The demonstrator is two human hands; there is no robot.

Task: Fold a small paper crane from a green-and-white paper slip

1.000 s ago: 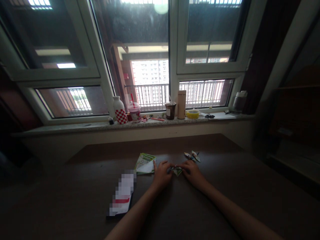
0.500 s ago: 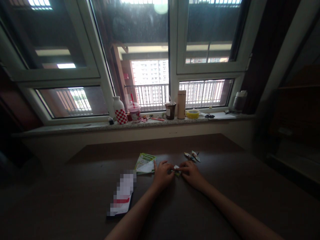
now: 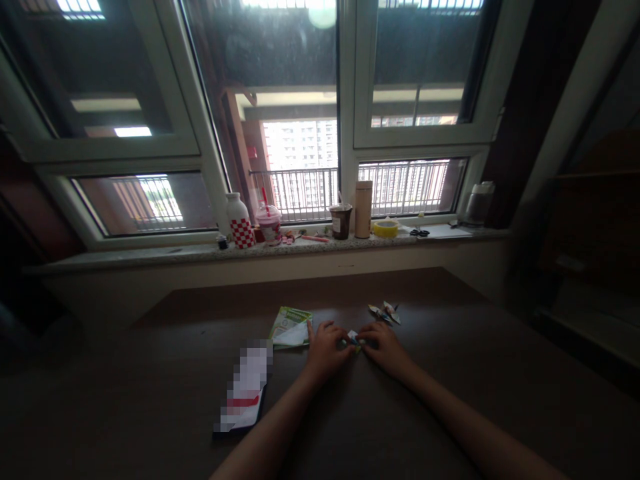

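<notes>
Two bare hands — my left hand [image 3: 327,347] and right hand [image 3: 383,345] — pinch opposite sides of a small, pale, patterned folded paper piece [image 3: 353,336] between them, probably to steady it; its creases are too small to tell. Flat green-and-white paper sheets [image 3: 290,325] lie beside my left, pointed multicoloured paper pieces [image 3: 391,313] just beyond my right, on the smooth dark-brown table [image 3: 390,420].

Held ppr [image 3: 353,335] part wht; btl [image 3: 241,223] red/wht chk; tape [image 3: 385,231] ylw.

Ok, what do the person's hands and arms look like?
The left hand and right hand wear no gloves. The left forearm and right forearm are bare up to the frame's edge: no sleeve, watch or bracelet shows. I can't tell about rings.
</notes>
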